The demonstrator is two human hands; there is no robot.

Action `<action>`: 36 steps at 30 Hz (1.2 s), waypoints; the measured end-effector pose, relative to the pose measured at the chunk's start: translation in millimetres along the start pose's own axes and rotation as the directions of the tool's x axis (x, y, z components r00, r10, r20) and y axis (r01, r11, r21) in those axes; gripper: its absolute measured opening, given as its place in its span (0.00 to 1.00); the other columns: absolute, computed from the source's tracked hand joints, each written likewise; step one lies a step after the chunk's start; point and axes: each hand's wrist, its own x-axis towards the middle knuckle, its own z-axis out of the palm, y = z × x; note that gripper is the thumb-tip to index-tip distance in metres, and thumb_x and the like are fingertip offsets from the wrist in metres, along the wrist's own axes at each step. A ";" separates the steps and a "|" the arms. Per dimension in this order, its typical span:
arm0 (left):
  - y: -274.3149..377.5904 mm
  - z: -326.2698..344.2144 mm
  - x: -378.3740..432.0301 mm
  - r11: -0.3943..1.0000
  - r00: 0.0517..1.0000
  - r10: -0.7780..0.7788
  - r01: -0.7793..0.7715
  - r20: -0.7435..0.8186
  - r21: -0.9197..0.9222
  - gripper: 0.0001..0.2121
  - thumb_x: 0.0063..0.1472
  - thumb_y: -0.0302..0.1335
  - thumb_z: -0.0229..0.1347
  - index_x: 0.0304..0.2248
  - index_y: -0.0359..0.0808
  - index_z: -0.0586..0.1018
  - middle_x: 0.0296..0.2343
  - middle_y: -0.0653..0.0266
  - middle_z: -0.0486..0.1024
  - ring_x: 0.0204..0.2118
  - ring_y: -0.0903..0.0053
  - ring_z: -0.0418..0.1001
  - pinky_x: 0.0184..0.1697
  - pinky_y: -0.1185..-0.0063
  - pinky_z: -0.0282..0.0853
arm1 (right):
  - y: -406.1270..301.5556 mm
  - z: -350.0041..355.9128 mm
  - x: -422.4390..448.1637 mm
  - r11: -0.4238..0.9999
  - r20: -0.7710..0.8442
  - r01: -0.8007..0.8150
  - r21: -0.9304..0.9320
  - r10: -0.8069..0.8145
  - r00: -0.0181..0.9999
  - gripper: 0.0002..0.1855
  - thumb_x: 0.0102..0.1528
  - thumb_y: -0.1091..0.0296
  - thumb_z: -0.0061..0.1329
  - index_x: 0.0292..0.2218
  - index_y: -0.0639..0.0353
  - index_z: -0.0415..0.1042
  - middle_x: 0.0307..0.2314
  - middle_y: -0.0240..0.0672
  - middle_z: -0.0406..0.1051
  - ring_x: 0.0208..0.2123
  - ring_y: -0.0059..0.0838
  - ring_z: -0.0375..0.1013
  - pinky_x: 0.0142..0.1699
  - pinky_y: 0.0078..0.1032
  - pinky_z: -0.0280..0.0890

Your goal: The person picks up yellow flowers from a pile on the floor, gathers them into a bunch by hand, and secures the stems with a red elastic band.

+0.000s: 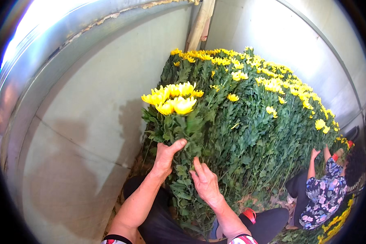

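Observation:
My left hand is closed around the leafy stems of a bunch of yellow chrysanthemums, held upright with several blooms at its top. Just right of and below it, my right hand is at the lower leaves of the same bunch, its index finger extended upward and the others bent. Whether its thumb and fingers pinch a leaf or stem is unclear. Behind the bunch stands a large stack of yellow chrysanthemums with long green stems.
A pale panel wall rises close on the left, and another wall is behind the stack. A wooden post stands at their corner. At right a person in a floral top reaches into the flowers. Red ties lie on my leg.

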 end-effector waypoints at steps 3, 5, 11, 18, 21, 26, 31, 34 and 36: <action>2.1 -9.4 0.5 0.972 0.985 -0.062 0.024 0.158 0.235 0.29 0.44 0.28 0.65 0.47 0.31 0.70 0.38 0.64 0.74 0.38 0.75 0.72 0.43 0.76 0.69 | -6.0 3.7 -0.3 1.000 0.004 0.002 -0.004 -0.002 1.000 0.33 0.51 0.77 0.53 0.56 0.57 0.58 0.28 0.42 0.64 0.25 0.47 0.69 0.29 0.38 0.66; 8.9 -0.3 -2.8 0.972 0.989 -0.055 0.021 0.139 0.235 0.28 0.41 0.24 0.65 0.46 0.31 0.71 0.37 0.64 0.74 0.38 0.75 0.72 0.43 0.76 0.69 | -7.7 4.3 1.3 0.999 0.048 -0.039 0.000 0.039 0.998 0.32 0.52 0.75 0.53 0.56 0.58 0.58 0.30 0.43 0.64 0.28 0.47 0.70 0.30 0.37 0.67; 49.2 -11.8 -22.2 0.950 0.950 0.200 -0.128 -0.240 0.285 0.26 0.39 0.20 0.65 0.42 0.30 0.74 0.36 0.61 0.75 0.38 0.71 0.74 0.46 0.74 0.68 | 21.4 50.6 -29.7 0.935 0.053 -0.110 0.336 0.098 0.994 0.35 0.56 0.55 0.48 0.58 0.63 0.55 0.53 0.53 0.59 0.55 0.48 0.60 0.59 0.41 0.56; 57.5 -54.1 -19.4 0.976 0.960 0.138 -0.090 -0.243 0.196 0.31 0.42 0.20 0.62 0.50 0.31 0.68 0.40 0.60 0.73 0.40 0.71 0.73 0.46 0.76 0.69 | 47.6 58.7 -47.3 0.729 0.658 -0.556 0.400 0.195 0.728 0.26 0.64 0.51 0.32 0.55 0.61 0.63 0.55 0.49 0.60 0.57 0.42 0.60 0.61 0.36 0.57; 47.0 -29.3 -12.8 0.986 0.978 0.136 -0.118 -0.158 0.114 0.32 0.42 0.20 0.62 0.51 0.31 0.67 0.41 0.60 0.73 0.41 0.70 0.72 0.47 0.75 0.69 | 137.1 67.4 -12.7 0.783 0.122 -0.483 0.392 0.476 0.871 0.28 0.61 0.43 0.36 0.45 0.59 0.72 0.35 0.37 0.74 0.39 0.31 0.73 0.48 0.34 0.68; 41.7 -9.1 -11.9 0.950 0.958 0.239 -0.196 -0.161 0.244 0.31 0.42 0.21 0.61 0.50 0.30 0.67 0.39 0.59 0.73 0.38 0.71 0.73 0.43 0.75 0.71 | 186.0 69.2 136.2 0.772 -0.221 -0.390 0.501 0.550 0.805 0.33 0.61 0.49 0.40 0.58 0.65 0.53 0.52 0.49 0.64 0.53 0.40 0.66 0.56 0.31 0.60; 25.4 -0.1 2.9 0.978 0.987 0.100 -0.074 -0.126 0.197 0.31 0.42 0.19 0.62 0.49 0.28 0.67 0.37 0.58 0.74 0.35 0.72 0.74 0.40 0.75 0.72 | 213.9 73.1 205.3 0.543 -0.102 -0.435 0.719 0.701 0.706 0.35 0.54 0.56 0.54 0.56 0.64 0.57 0.49 0.45 0.67 0.48 0.39 0.68 0.53 0.31 0.61; 31.2 3.7 1.8 0.960 0.958 0.230 -0.194 -0.171 0.201 0.25 0.43 0.19 0.62 0.43 0.25 0.71 0.34 0.57 0.75 0.33 0.73 0.74 0.38 0.75 0.72 | 196.7 65.3 219.8 0.431 0.016 -0.341 0.835 0.602 0.798 0.30 0.56 0.52 0.50 0.53 0.61 0.61 0.51 0.40 0.63 0.51 0.37 0.62 0.51 0.36 0.63; 33.8 -10.2 5.9 0.989 0.984 0.076 -0.054 -0.161 0.138 0.32 0.40 0.18 0.64 0.49 0.29 0.68 0.41 0.59 0.73 0.42 0.71 0.72 0.48 0.74 0.69 | 166.7 42.9 217.3 0.304 0.043 -0.264 0.915 0.579 0.814 0.29 0.58 0.48 0.45 0.53 0.56 0.58 0.52 0.37 0.58 0.54 0.37 0.57 0.49 0.42 0.65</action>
